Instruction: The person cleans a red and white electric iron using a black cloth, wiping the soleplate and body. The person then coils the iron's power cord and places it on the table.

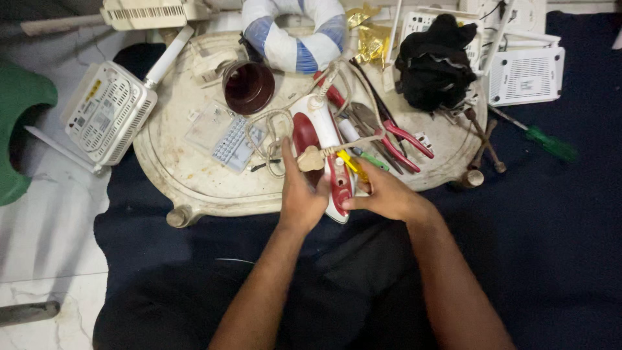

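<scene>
white tray (194, 188), hands (343, 194) on iron (321, 146)

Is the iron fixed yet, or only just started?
Hard to tell. Both hands grip the red and white iron: left hand by its plug, right hand at the rear. The cord lies loose. Red-handled pliers lie untouched beside it; the casing looks unopened.

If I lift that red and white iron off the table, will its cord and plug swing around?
Probably. The cord lies in loose loops beside the iron, so it looks floppy and would likely trail. The plug sits by the left hand and may dangle. The right hand grips the iron's side.
</scene>
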